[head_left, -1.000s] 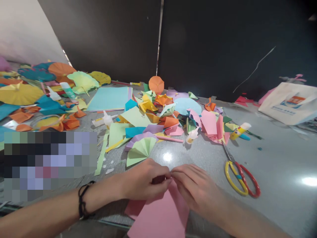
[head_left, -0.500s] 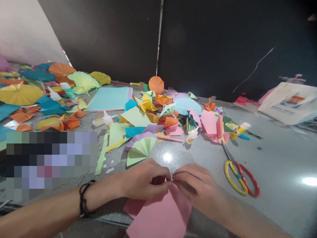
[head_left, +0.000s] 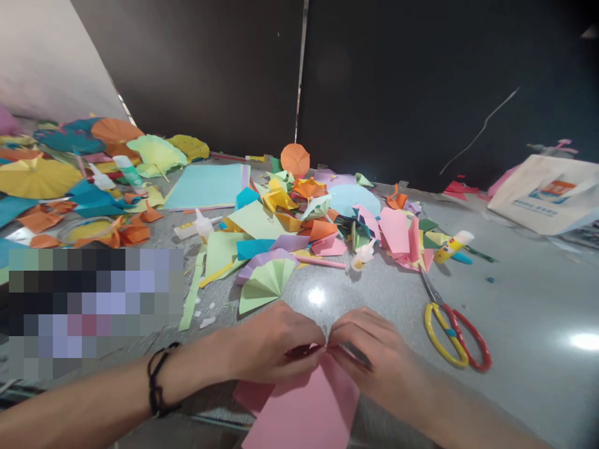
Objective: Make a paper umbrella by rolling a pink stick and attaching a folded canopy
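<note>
A pink sheet of paper [head_left: 306, 405] lies at the table's front edge, its far end narrowing to a folded tip. My left hand [head_left: 281, 343], with a black cord bracelet at the wrist, pinches that tip from the left. From the right, my right hand [head_left: 369, 346] pinches the same tip, its fingertips meeting those of the left. The fold itself is mostly hidden by the fingers. A second darker pink piece [head_left: 253, 394] sticks out under the left hand. Just beyond the hands rests a pleated green paper fan [head_left: 269, 285].
Scissors [head_left: 452, 333] with yellow and red handles lie to the right. A glue stick [head_left: 453, 246], a small glue bottle [head_left: 364, 254] and heaped coloured paper stand behind. At the far right sits a white bag [head_left: 547, 193]. A pixelated patch [head_left: 93, 312] covers the left.
Both hands have shifted very slightly, the left hand's fingers lowering and closing nearer to the right hand's. The pink paper has moved a little with them.
</note>
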### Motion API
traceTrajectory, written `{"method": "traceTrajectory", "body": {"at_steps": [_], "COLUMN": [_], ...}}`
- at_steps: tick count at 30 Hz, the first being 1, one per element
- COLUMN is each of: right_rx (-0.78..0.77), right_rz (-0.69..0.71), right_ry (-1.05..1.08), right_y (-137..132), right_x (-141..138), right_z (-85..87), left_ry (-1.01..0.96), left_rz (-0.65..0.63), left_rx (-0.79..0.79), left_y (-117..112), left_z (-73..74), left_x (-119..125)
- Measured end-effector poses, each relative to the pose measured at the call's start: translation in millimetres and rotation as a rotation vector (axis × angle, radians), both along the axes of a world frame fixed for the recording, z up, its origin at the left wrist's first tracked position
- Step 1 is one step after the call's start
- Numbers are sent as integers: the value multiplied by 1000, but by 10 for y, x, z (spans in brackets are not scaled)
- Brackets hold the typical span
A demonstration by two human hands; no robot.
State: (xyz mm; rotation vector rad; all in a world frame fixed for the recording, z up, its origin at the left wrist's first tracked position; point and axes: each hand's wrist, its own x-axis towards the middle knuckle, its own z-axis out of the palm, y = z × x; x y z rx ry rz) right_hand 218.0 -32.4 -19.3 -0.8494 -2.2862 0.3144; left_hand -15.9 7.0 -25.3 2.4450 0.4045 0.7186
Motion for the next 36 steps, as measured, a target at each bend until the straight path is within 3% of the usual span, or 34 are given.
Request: {"method": "traceTrajectory", "body": {"at_steps": [10,36], "right_rx": [88,65], "right_rz": [38,5], "right_ry": [-71,-8], "right_y": [1,14], "right_x": [13,-7], "right_z": [13,-17], "left_ry": [-46,11], "left_rz": [62,50], "left_rx": [5,-41], "left_y": [-7,1], "left_z": [-12,27], "left_x": [1,15]}}
